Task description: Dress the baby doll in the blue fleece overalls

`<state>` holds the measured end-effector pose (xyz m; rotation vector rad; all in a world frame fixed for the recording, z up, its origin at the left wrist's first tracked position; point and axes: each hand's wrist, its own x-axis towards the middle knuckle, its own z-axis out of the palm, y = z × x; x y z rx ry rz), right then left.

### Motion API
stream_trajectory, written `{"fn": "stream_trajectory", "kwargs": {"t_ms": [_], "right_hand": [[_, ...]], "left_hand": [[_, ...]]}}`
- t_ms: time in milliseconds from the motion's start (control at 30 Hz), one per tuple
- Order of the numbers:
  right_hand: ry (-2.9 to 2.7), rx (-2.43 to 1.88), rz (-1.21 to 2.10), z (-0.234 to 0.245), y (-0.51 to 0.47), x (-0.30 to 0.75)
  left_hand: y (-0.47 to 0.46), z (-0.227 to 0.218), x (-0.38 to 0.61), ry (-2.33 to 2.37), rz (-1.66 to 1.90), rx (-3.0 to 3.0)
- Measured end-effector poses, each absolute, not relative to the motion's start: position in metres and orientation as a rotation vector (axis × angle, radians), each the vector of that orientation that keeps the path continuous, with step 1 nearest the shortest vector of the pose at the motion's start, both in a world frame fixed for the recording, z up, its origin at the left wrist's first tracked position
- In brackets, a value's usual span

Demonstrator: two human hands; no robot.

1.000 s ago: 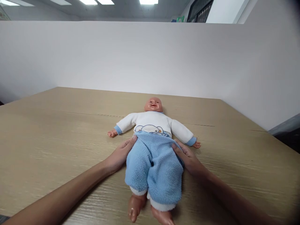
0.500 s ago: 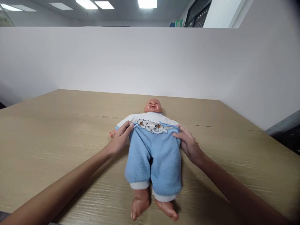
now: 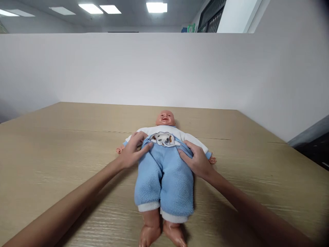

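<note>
l hand (image 3: 130,153), r hand (image 3: 199,161) gripping fuzzy blue pants (image 3: 164,178) on shiny-headed doll (image 3: 165,119).

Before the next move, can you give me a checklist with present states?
1. Doll face up on the tabletop: ok.
2. Feet showing below the blue trousers: ok.
3. Left hand at the trousers' waist: ok.
4. Right hand at the trousers' waist: ok.
5. Waist cloth smooth: not ok, bunched by the right hand.
6. Left grip firm: cannot tell.
</note>
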<state>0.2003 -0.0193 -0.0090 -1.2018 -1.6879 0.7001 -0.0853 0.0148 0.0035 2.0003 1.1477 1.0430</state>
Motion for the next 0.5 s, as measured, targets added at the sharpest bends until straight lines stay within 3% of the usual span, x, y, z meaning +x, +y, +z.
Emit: {"fn": "stream_trajectory", "kwargs": {"t_ms": [133, 267, 500], "right_hand": [[-1.552, -1.126, 0.925, -0.004, 0.011, 0.198], [-1.339, -1.163, 1.134, -0.028, 0.033, 0.206], [-1.166, -1.077, 1.372, -0.043, 0.014, 0.213]], "left_hand": [[0.038, 0.01, -0.079, 1.072, 0.963, 1.783], [0.052, -0.011, -0.077, 1.07, 0.901, 1.516], [0.046, -0.027, -0.094, 1.062, 0.87, 1.46]]}}
